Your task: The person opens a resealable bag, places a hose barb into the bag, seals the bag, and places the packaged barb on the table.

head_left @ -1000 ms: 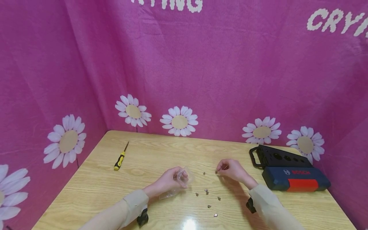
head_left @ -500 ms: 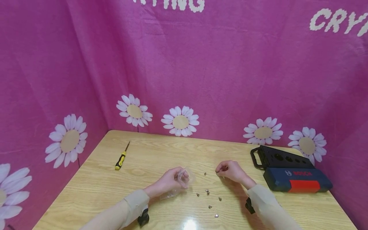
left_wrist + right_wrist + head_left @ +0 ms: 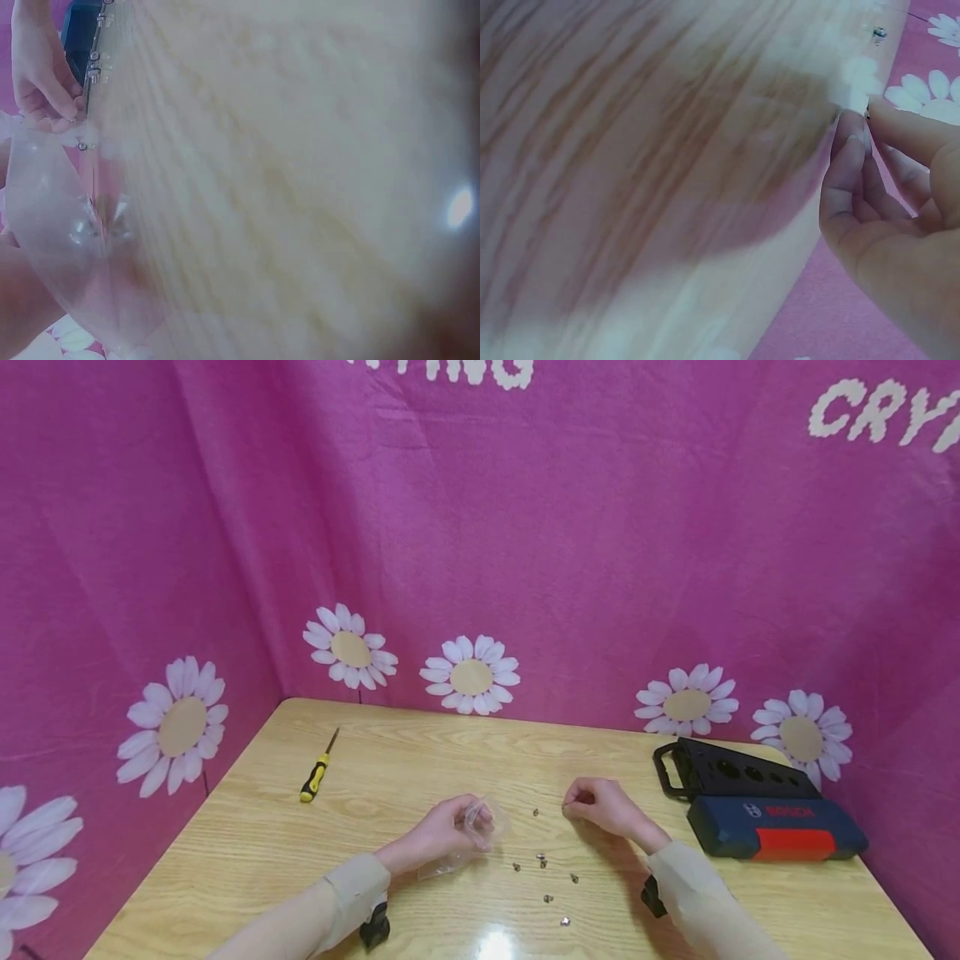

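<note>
My left hand (image 3: 442, 832) holds a clear plastic bag (image 3: 489, 828) at its mouth, with the lower part hanging toward the table. In the left wrist view the see-through bag (image 3: 49, 180) spreads beside the hand. To the right, my right hand (image 3: 603, 806) is low over the table, thumb and forefinger pinching a small metal screw that the fingertips mostly hide. The right wrist view shows this hand (image 3: 892, 202) with only dark specks at its fingertips. Between the hands lie several small screws, among them a lone screw (image 3: 536, 812) and a nearer screw (image 3: 566, 922).
A yellow and black screwdriver (image 3: 316, 777) lies at the table's left. On the right sits a blue and red Bosch case (image 3: 776, 828) with a black handled part (image 3: 738, 768) behind it. A pink curtain with daisies (image 3: 471, 677) borders the wooden table (image 3: 420, 743).
The screw at the right fingertips showed clearly a second ago and is now mostly covered by them. Both hands stay nearly where they were; the left still holds the bag.
</note>
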Demonstrator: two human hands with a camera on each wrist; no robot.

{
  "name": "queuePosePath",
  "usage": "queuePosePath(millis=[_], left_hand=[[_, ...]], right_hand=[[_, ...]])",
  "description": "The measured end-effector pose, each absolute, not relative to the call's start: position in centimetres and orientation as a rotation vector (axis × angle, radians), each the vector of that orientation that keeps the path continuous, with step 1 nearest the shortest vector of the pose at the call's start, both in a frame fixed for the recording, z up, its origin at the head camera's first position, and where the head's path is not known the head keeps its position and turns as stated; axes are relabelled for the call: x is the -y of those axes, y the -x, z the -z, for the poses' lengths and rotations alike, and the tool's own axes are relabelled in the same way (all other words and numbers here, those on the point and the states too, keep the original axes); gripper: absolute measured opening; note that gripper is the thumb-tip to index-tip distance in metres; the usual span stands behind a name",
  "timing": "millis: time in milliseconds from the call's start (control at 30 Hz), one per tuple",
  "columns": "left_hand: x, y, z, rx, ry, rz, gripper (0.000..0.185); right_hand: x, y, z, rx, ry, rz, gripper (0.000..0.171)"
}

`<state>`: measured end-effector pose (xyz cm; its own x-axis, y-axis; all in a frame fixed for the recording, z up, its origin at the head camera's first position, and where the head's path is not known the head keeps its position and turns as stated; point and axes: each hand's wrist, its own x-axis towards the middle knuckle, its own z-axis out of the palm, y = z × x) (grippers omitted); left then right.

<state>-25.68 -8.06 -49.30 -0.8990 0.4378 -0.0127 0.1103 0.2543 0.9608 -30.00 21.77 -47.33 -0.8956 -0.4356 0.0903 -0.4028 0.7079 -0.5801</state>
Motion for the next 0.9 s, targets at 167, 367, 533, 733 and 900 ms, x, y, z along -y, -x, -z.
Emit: queuePosePath(millis=[167, 367, 533, 733, 900], left_hand=[[7.9, 25.6, 49.2, -2.263, -0.509, -1.695, 0.036], [7.8, 25.7, 49.2, -2.245, -0.518, -1.708, 0.036], [7.8, 25.8, 49.3, -2.237, -0.534, -1.715, 0.036], [7.8, 25.9, 49.4, -2.228, -0.531, -1.706, 0.034], [7.8, 25.9, 49.4, -2.219, -0.536, -1.708, 0.035]], right_hand=[[-21.6, 29.9, 46.8, -2.846, 0.751, 0.978, 0.006], [-20.7, 29.5, 45.5, -2.838, 0.835, 1.020, 0.004], [-19.5, 29.0, 44.4, -2.783, 0.913, 1.078, 0.005], [-17.4, 28.3, 43.0, -2.727, 1.002, 1.133, 0.004], [-15.7, 27.9, 42.4, -2.707, 1.131, 1.152, 0.004]])
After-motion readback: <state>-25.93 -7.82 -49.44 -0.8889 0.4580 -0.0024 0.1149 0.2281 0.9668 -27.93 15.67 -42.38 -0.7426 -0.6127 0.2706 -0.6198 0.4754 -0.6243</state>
